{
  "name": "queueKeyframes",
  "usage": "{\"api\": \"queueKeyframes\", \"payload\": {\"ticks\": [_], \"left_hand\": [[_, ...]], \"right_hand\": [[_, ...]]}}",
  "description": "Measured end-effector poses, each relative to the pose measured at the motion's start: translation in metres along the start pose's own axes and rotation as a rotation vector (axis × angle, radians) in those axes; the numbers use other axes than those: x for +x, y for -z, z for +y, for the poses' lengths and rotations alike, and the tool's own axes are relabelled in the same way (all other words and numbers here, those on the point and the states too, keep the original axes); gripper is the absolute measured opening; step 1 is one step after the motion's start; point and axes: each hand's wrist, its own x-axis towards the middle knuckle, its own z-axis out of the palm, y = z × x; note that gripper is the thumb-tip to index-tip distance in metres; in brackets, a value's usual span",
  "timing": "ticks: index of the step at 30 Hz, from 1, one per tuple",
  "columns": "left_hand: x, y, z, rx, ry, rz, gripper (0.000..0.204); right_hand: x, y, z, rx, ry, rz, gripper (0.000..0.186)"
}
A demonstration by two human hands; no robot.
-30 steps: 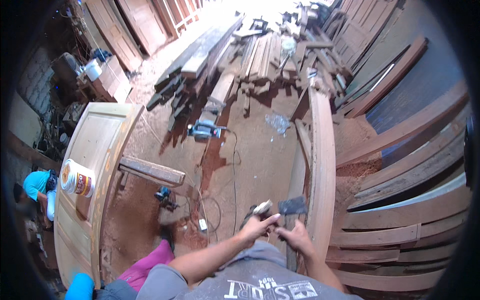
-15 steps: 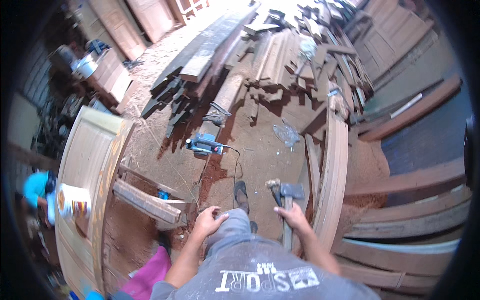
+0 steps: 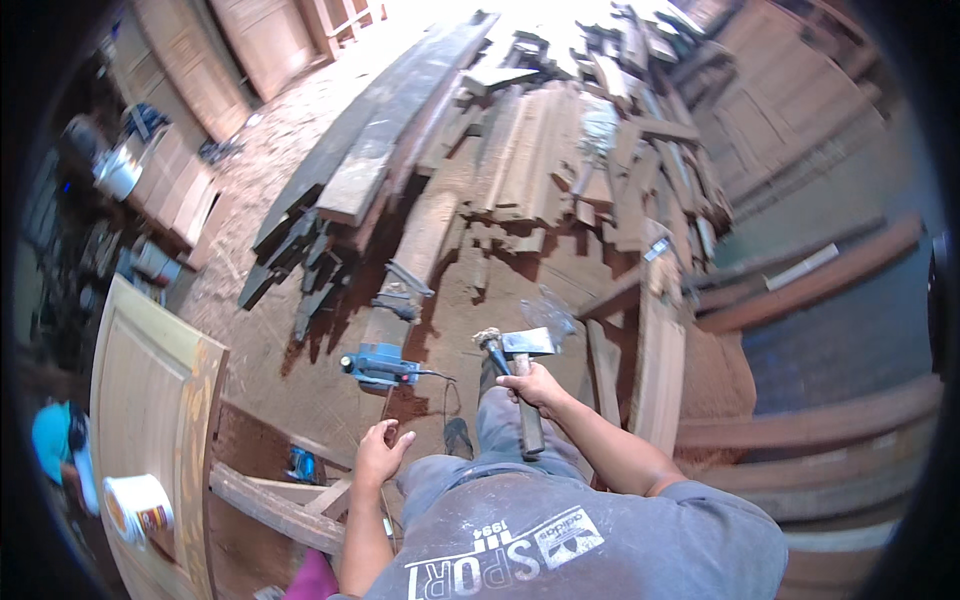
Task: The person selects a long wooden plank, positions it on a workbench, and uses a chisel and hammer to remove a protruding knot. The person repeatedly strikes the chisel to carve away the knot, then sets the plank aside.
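Observation:
My right hand (image 3: 535, 387) is closed around the wooden handle of a hatchet (image 3: 530, 341) with a broad grey metal head, held in front of my right thigh. The same hand also grips a second tool (image 3: 493, 352) with a dark shaft and a frayed tan end, whose kind I cannot make out. My left hand (image 3: 381, 455) is beside my left thigh, its thumb and fingers apart, and nothing shows in it. Ahead of that hand, a blue electric planer (image 3: 380, 367) with a dark cord rests on a low timber.
Long boards and offcuts (image 3: 520, 150) are piled ahead. A long beam (image 3: 660, 360) runs along my right. At left a wooden door panel (image 3: 150, 390) leans with a white bucket (image 3: 138, 508) beside it; a person in a teal head covering (image 3: 55, 440) is farther left.
My right hand has risen forward and to the left with the hatchet and the other tool. My left hand has shifted left and a little down. The whole view has tilted, and my legs have stepped.

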Motion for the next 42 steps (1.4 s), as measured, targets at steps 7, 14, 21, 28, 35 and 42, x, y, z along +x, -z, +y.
{"api": "queueKeyframes", "payload": {"ticks": [7,14,21,28,35,42], "left_hand": [[0.013,-0.029,-0.079,-0.094,0.395,0.13,0.049],[-0.045,-0.091,-0.06,-0.604,1.154,0.294,0.025],[-0.021,-0.099,0.002,-0.81,1.333,0.367,0.025],[0.05,-0.083,0.024,-0.854,1.402,0.263,0.032],[0.08,-0.087,-0.01,-0.761,1.229,0.219,0.031],[0.071,-0.083,-0.053,-0.746,0.998,0.193,0.026]], "right_hand": [[0.203,-0.04,-0.054,-0.348,-0.091,0.015,0.027],[0.44,-0.108,-0.071,-0.662,0.037,0.016,0.063],[0.606,-0.155,-0.09,-0.688,0.188,-0.07,0.067],[0.667,-0.133,-0.076,-0.74,0.362,-0.05,0.067],[0.639,-0.081,-0.084,-1.157,0.47,-0.15,0.071],[0.447,0.007,0.013,-1.257,0.354,-0.185,0.05]]}}
